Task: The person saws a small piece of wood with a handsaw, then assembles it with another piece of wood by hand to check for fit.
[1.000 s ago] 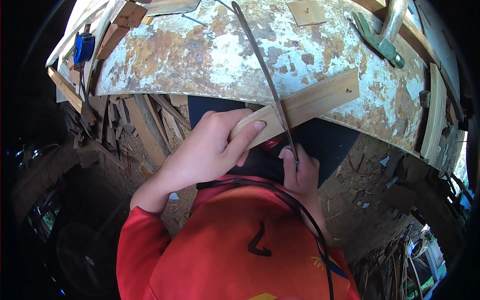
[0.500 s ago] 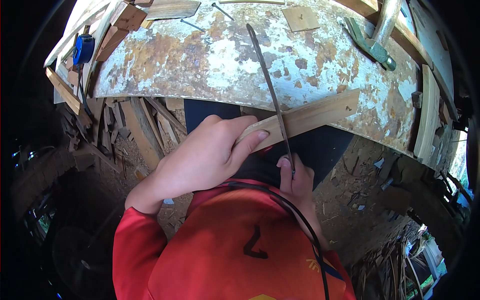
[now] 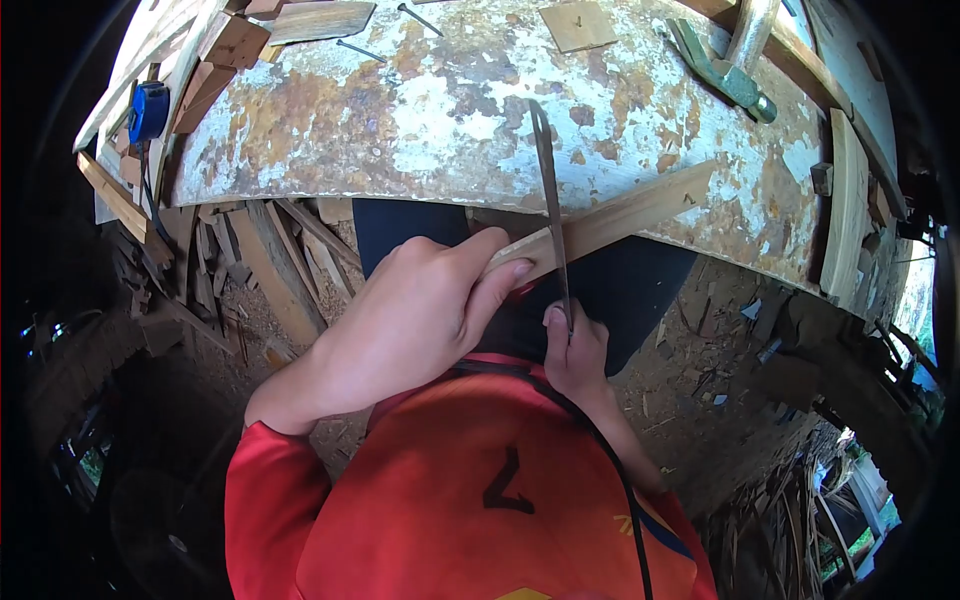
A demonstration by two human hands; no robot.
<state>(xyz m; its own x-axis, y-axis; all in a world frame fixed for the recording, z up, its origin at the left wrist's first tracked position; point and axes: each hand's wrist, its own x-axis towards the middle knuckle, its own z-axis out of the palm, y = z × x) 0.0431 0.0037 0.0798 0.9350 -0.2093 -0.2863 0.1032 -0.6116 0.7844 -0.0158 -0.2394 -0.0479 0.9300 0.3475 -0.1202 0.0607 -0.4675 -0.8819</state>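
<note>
My left hand (image 3: 415, 295) is closed around the near left end of a narrow wooden strip (image 3: 645, 208), thumb on top. The strip slants up to the right, its far end over the bench edge, with a small dark nail or mark near that end. My right hand (image 3: 578, 350) grips the lower end of a saw (image 3: 550, 185); its handle is hidden in the fingers. The long, thin, dark blade appears nearly edge-on and crosses the strip just right of my left hand. Its tip points away over the bench. I cannot make out its teeth.
A worn, paint-flaked bench (image 3: 330, 150) spans ahead. On it lie a hammer (image 3: 735, 85), loose nails (image 3: 420, 20) and a small square wood piece (image 3: 578, 26). A blue tape measure (image 3: 149, 112) sits among boards at left. Wood scraps (image 3: 275, 265) litter the ground.
The saw blade has come back toward my body, its tip lower and further right, and it stands straighter in view. My left hand keeps its hold on the strip. The whole view has shifted slightly.
</note>
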